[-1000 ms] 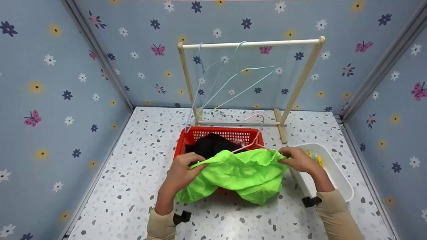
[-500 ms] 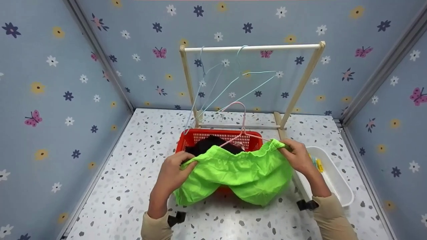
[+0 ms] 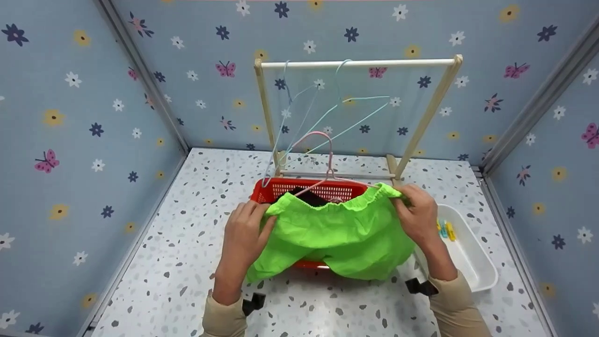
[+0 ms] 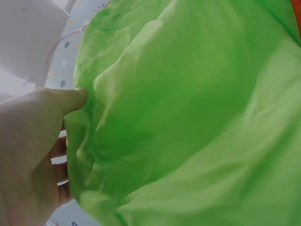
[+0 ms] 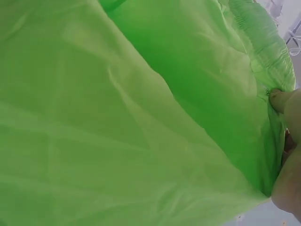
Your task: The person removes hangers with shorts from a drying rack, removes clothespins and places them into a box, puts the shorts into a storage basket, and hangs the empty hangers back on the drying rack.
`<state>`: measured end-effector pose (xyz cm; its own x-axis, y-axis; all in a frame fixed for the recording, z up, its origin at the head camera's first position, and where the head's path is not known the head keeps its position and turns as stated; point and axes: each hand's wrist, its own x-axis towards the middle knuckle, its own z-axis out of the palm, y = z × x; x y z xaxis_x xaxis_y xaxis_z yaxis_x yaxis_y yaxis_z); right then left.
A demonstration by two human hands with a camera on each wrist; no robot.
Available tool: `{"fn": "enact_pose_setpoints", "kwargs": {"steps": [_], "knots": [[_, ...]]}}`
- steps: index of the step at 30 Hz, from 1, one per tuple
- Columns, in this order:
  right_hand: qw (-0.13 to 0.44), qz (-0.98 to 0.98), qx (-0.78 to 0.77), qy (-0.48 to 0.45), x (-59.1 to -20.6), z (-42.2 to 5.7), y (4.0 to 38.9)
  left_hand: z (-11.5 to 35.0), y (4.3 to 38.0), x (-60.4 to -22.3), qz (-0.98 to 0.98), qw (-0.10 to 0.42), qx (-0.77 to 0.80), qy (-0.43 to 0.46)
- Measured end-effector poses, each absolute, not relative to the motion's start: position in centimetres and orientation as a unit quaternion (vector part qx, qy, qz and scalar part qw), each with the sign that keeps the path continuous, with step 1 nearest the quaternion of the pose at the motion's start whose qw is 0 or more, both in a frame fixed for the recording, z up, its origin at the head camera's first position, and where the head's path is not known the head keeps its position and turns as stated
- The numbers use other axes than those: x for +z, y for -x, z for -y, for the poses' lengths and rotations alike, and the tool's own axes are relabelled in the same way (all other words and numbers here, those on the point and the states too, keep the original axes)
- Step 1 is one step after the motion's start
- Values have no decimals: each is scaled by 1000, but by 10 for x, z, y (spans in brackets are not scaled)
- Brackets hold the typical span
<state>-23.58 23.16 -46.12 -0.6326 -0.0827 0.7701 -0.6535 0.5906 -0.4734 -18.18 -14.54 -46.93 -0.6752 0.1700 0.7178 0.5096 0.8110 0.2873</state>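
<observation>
Bright green shorts point(image 3: 327, 229) with a gathered elastic waistband hang between the two hands, above the front of the red basket. My left hand point(image 3: 244, 234) pinches the waistband's left end; in the left wrist view its thumb lies over the green cloth point(image 4: 178, 108). At the right end, my right hand point(image 3: 418, 213) grips the waistband, and the right wrist view shows the thumb point(image 5: 281, 100) pressed on the elastic. A pink hanger point(image 3: 330, 161) rises out of the waist opening, hook up and turned left. Its lower part is hidden inside the shorts.
The red basket point(image 3: 309, 182) holds black cloth point(image 3: 311, 199). Behind it stands a wooden rack with a white rail point(image 3: 398, 62), carrying a blue hanger point(image 3: 276, 140) and a mint-green hanger point(image 3: 360, 122). On the right is a white tray point(image 3: 472, 262) with several clothespins point(image 3: 447, 230).
The pink hanger has swung left and stands more upright, more of its shoulders showing. Both hands have raised the waistband a little and spread it flatter.
</observation>
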Motion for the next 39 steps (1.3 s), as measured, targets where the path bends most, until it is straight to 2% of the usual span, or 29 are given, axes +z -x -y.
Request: {"fn": "enact_pose_setpoints", "kwargs": {"steps": [5, 10, 16, 25, 31, 39], "knots": [[379, 798, 399, -247, -451, -223, 231, 142, 180, -470, 869, 396, -219, 203], [397, 796, 382, -253, -443, -212, 228, 140, 180, -466, 863, 414, -207, 203], [405, 791, 370, -273, -445, -189, 226, 131, 178, -459, 868, 416, -189, 195], [376, 778, 373, -337, -448, -162, 226, 110, 179, -453, 859, 415, -207, 218], [344, 790, 376, -340, -453, -174, 227, 116, 181, -455, 847, 431, -221, 219], [372, 792, 408, -260, -456, -215, 231, 140, 181, -456, 830, 463, -240, 198]]}}
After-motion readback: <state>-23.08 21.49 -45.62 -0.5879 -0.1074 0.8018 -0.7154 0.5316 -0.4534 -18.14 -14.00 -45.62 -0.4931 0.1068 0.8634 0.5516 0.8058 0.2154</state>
